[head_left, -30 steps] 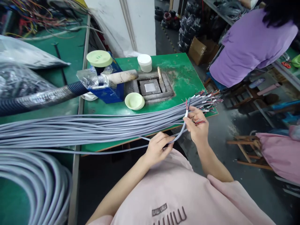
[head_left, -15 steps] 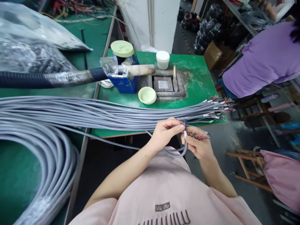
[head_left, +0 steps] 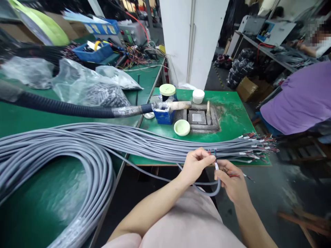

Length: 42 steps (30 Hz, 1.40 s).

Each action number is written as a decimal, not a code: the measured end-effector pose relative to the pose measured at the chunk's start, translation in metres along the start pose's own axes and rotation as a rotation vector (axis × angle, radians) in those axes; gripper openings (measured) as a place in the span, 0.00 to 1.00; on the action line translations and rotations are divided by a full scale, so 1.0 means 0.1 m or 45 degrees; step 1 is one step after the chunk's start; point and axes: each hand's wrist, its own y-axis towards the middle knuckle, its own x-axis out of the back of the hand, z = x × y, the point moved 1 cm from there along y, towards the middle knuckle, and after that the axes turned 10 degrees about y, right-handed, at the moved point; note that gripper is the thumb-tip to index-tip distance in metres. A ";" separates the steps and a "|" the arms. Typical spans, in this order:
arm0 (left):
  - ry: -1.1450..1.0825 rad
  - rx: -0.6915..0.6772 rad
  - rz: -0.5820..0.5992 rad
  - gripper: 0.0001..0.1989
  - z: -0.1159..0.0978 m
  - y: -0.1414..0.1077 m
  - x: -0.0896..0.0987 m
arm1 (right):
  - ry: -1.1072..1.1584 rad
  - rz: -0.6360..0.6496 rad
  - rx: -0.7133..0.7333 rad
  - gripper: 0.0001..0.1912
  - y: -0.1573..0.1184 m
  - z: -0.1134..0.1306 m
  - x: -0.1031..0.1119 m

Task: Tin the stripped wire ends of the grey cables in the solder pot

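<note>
My left hand [head_left: 197,164] is closed, thumb and forefinger pinching thin coloured wires [head_left: 214,152] that fan out of a cable end. Just below, a white band [head_left: 216,166] wraps this grey cable [head_left: 216,189], which loops down and back to the left. My right hand [head_left: 234,181] grips the cable near that band. Red and dark wires of what looks like a second cable end [head_left: 234,175] stick out from between its fingers. Behind both hands lies a thick bundle of grey cables [head_left: 155,146], whose stripped ends [head_left: 261,143] show coloured wires at the right.
Beyond the bundle, a solder pot [head_left: 198,117] is set in the green table [head_left: 232,110]. Around it are a pale green dish [head_left: 182,127], a white tub [head_left: 198,96], a blue box [head_left: 164,117] and a ribbed hose [head_left: 90,109]. A person in purple [head_left: 297,96] is at right.
My view has tilted up, so the table and hands appear lower and farther right. Both hands keep their hold; the wires in my right hand are now more covered by its fingers.
</note>
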 end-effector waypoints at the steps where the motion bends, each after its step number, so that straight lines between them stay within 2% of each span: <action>1: -0.001 -0.003 0.004 0.16 0.00 0.00 0.01 | -0.039 -0.002 0.016 0.10 0.00 0.00 0.01; 6: 0.010 -0.032 0.028 0.16 -0.02 -0.02 0.01 | -0.109 0.089 0.081 0.11 0.00 0.03 -0.01; 10: 0.034 -0.053 0.020 0.15 -0.03 -0.03 0.00 | -0.029 0.157 0.043 0.11 -0.01 0.05 -0.04; 18: 0.007 0.007 0.020 0.15 -0.05 -0.05 -0.01 | 0.026 0.155 -0.031 0.12 -0.03 0.05 -0.06; 42: -0.131 0.032 0.056 0.14 0.08 -0.03 0.15 | 0.030 0.169 -0.091 0.12 0.02 0.04 -0.12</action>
